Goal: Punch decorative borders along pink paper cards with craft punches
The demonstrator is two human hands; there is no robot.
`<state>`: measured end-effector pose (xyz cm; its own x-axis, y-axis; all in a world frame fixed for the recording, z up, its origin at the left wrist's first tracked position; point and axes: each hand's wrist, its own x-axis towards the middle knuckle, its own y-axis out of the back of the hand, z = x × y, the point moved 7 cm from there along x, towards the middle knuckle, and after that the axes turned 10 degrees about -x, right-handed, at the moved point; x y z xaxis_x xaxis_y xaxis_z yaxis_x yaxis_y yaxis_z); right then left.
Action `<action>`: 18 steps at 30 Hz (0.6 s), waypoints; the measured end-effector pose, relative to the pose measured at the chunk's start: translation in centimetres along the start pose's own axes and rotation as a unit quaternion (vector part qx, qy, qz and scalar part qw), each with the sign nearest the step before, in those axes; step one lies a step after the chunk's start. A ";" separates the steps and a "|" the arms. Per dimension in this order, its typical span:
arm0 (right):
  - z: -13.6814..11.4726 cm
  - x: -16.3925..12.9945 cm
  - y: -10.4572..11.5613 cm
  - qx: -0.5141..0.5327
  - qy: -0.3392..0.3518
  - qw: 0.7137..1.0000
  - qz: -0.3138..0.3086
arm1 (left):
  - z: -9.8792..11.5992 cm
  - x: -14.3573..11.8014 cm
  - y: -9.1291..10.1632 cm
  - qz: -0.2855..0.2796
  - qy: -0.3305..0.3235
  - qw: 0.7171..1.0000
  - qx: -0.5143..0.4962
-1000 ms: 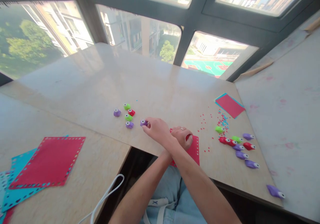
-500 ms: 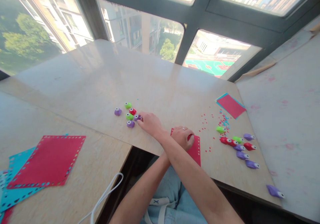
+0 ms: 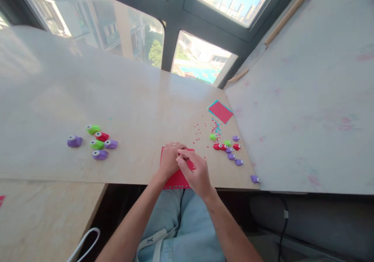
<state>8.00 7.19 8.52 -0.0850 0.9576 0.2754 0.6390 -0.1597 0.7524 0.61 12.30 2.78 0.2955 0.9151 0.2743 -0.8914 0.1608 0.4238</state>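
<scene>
The left hand (image 3: pixel 171 160) lies on a red paper sheet (image 3: pixel 177 181) with small edge holes, on the pale, shiny bench (image 3: pixel 140 110); the right hand (image 3: pixel 197 170) is bent just beside it; I cannot tell if either grip holds something; small purple, green and red plastic punches (image 3: pixel 103 137) sit leftward.

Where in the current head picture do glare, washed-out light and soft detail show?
Head view: pale glare at the upper left of the table; bright scenery washed out through the window; fine detail soft on the left hand and right hand; paper bits too small to show clear outlines.
</scene>
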 end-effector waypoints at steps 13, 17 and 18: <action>18.3 -4.0 9.7 -0.017 -0.253 0.962 0.101 | -0.4 0.5 0.3 0.010 -0.005 0.998 0.058; 17.9 -1.9 8.4 -0.114 -0.222 0.967 0.051 | -0.3 0.6 0.3 0.008 -0.002 0.998 0.064; 17.7 -1.5 8.1 -0.132 -0.217 0.966 0.039 | -0.3 0.6 0.3 0.007 0.000 0.998 0.065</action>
<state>26.85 8.71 3.60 0.3208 0.9413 0.1047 0.4075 -0.2370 0.8819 0.41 12.98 2.80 0.2832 0.9166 0.2820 -0.8437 0.0983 0.5277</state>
